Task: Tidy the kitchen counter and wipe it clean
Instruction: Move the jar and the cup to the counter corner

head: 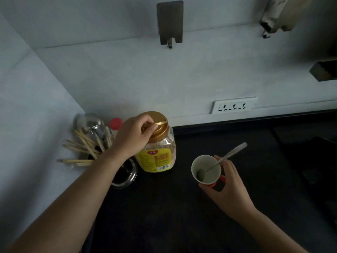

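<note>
A clear plastic jar with a yellow label and a gold lid stands on the black counter near the back wall. My left hand rests on the lid, fingers curled over its handle. To the right, my right hand holds a paper cup, white inside and red outside, just above the counter. A metal spoon leans in the cup, its handle pointing up and right, pinned by my fingers.
In the left corner stands a holder of wooden chopsticks, a red-capped bottle and a round metal container. A wall socket strip sits above the counter's back edge. A dark stove area lies at the right.
</note>
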A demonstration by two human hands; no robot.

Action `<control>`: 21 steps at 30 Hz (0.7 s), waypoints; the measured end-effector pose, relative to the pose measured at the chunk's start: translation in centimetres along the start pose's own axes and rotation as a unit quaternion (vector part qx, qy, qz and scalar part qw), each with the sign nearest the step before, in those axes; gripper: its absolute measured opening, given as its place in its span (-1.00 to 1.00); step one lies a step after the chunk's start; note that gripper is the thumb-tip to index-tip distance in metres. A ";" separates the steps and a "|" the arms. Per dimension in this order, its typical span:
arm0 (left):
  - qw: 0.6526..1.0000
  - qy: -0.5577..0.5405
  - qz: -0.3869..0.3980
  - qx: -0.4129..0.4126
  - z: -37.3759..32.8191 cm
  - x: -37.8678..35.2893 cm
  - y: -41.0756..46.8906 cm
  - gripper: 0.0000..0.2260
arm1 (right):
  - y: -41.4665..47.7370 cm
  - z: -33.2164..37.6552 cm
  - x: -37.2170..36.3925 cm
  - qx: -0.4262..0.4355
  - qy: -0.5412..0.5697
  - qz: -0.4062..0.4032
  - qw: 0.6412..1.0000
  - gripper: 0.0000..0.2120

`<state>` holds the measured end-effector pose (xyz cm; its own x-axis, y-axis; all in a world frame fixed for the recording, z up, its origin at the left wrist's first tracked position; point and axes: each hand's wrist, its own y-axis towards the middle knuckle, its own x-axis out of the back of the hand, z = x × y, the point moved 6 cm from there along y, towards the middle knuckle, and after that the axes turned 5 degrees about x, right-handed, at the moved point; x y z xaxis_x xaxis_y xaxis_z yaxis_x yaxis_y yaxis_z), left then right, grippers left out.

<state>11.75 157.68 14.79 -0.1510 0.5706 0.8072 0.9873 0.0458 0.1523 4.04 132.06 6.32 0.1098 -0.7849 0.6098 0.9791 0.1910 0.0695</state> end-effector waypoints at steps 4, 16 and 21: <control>1.000 -0.009 0.016 0.019 1.0 -0.9 1.5 -0.93 | 0.2 -0.4 0.3 -0.004 -0.009 -0.005 1.000 -0.23; 0.996 -0.015 -0.012 -0.086 1.5 -3.8 0.1 -0.86 | 3.5 -1.5 -0.3 -0.007 0.006 0.000 1.000 -0.25; 0.991 0.032 -0.043 -0.125 2.3 -4.3 0.2 -0.86 | 8.6 -3.1 -2.8 -0.036 0.063 -0.006 0.997 -0.30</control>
<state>12.75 157.09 10.03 -0.2442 0.5193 0.8189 0.9289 -0.1173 0.3513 12.66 134.08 2.71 0.1151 -0.8554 0.5050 0.9897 0.1426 0.0160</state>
